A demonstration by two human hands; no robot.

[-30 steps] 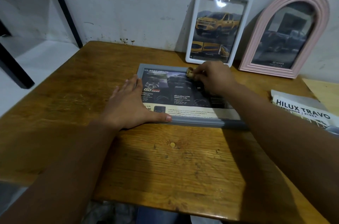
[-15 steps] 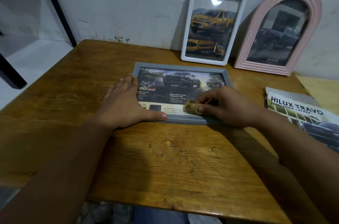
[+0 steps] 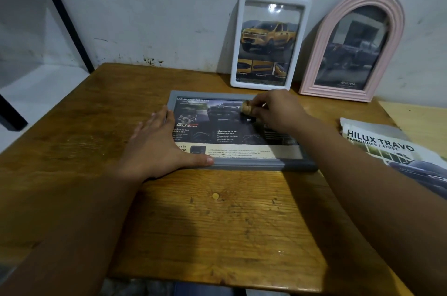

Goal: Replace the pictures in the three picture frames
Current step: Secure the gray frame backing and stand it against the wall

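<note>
Half a second on, the right hand (image 3: 273,111) has carried its pinched tan wad (image 3: 247,109) from the grey frame's (image 3: 242,163) near edge to its far side. The left hand (image 3: 159,145) stays flat, fingers straight, pressing the frame's left end on the table (image 3: 193,223). Each frame holds a truck picture: grey lying flat, white frame (image 3: 269,41) and pink frame (image 3: 353,48) leaning on the wall.

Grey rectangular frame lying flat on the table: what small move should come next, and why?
Probably drag the small tan wad in the right hand back across the glass toward the near edge. It sits at the far edge of the grey rectangular frame, and the left hand presses the frame's left corner flat.
</note>
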